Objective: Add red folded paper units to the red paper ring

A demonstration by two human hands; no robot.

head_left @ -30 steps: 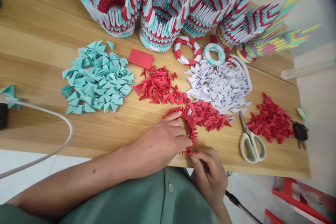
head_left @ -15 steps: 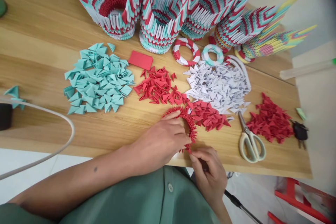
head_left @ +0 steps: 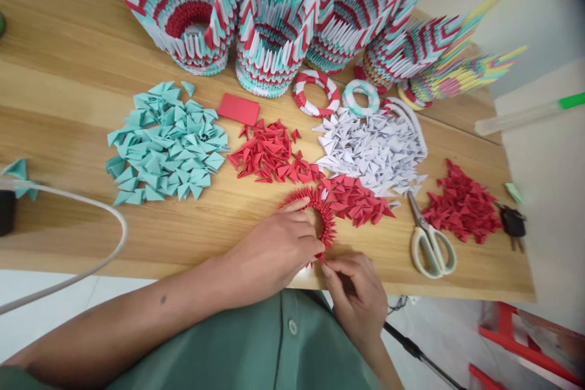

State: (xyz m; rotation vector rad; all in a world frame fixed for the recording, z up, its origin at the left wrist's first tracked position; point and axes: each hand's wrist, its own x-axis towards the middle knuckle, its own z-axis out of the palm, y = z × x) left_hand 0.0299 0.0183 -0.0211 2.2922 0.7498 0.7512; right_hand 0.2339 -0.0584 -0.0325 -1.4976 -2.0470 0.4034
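Both hands busy at the tabletop (head_left: pixel 68 73) near edge: left hand (head_left: pixel 278 250) clamps the red paper ring (head_left: pixel 320 207), right hand (head_left: pixel 356 292) pinches its end.

paper-craft worktable (head_left: pixel 68 73): folded-triangle piles (head_left: pixel 167 143), finished modular origami vases (head_left: pixel 274 42), scissors (head_left: pixel 427 237).

The folded-piece ring (head_left: pixel 320 210) lies on the table (head_left: pixel 68 73) between both hands, scissors (head_left: pixel 427 237) to its right.

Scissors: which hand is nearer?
Right. The right hand is at the table edge just left of the scissors; the left hand lies further left, on the red paper ring.
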